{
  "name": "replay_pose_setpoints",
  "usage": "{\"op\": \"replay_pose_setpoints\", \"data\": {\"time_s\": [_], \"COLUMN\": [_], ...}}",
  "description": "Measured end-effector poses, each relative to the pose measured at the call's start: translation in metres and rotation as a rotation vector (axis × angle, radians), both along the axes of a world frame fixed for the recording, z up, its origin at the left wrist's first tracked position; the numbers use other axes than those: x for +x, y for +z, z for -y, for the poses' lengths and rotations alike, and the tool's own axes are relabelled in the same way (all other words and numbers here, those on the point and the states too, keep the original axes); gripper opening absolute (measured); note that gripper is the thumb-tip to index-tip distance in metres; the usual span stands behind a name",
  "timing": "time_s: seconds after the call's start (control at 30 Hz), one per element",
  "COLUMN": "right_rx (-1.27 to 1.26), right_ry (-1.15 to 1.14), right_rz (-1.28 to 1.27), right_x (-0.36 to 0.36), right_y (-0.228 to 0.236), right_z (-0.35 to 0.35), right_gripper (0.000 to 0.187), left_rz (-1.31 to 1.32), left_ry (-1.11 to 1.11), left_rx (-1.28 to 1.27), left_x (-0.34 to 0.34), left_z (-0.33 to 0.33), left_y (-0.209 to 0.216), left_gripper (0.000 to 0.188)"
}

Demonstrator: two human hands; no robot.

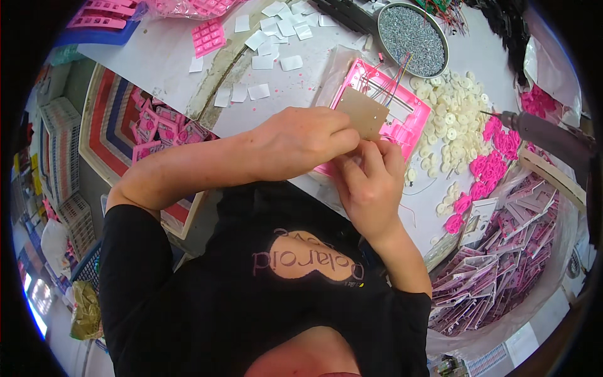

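Note:
A bright pink plastic housing (411, 119) lies tilted on the table in front of me. Over its middle sits a flat brown board (363, 112), and thin red, blue and dark wires (397, 81) rise beyond it. My left hand (317, 137) is closed, its curled fingers at the board's near left edge. Just right of it, my right hand (372, 179) pinches close to the same edge, over the housing's near side. The fingertips of both hands nearly meet, and they hide whatever is between them.
Beyond the housing stands a round metal bowl of screws (411, 41). White plastic discs (455, 110) and pink rings (490, 166) are heaped to the right, below an electric screwdriver (546, 129). A large bag of pink-and-white panels (496, 264) stands near right. White paper squares (267, 41) lie far left.

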State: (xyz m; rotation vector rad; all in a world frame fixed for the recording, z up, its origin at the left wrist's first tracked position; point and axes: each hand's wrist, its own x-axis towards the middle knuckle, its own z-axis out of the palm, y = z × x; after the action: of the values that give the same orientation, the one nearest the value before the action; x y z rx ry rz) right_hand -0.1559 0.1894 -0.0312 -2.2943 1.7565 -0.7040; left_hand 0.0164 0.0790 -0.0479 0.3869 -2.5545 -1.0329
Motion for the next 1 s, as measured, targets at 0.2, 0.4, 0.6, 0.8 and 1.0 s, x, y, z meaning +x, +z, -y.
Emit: {"op": "replay_pose_setpoints", "data": {"time_s": [0.2,0.4,0.6,0.8,1.0], "right_rx": [0.185,0.114,0.091,0.072,0.181], "right_ry": [0.058,0.056,0.037,0.007,0.045], "right_rz": [-0.049,0.009,-0.036,-0.055,-0.213], "right_x": [-0.008,-0.008,-0.007,-0.004,0.0], "right_y": [0.019,0.012,0.01,0.003,0.011], "right_z": [-0.008,-0.006,-0.006,-0.01,-0.008], "right_gripper": [0.033,0.033,0.03,0.037,0.044], "left_rz": [-0.302,0.085,0.076,-0.073,-0.301], "left_ry": [0.74,0.332,0.413,0.448,0.292], "left_rx": [0.145,0.151,0.459,0.875,1.301], "left_x": [0.003,0.044,0.054,0.059,0.057], "left_z": [0.025,-0.021,-0.017,-0.012,-0.002], "left_y": [0.003,0.01,0.021,0.03,0.027], "left_gripper": [0.042,0.057,0.036,0.026,0.024]}}
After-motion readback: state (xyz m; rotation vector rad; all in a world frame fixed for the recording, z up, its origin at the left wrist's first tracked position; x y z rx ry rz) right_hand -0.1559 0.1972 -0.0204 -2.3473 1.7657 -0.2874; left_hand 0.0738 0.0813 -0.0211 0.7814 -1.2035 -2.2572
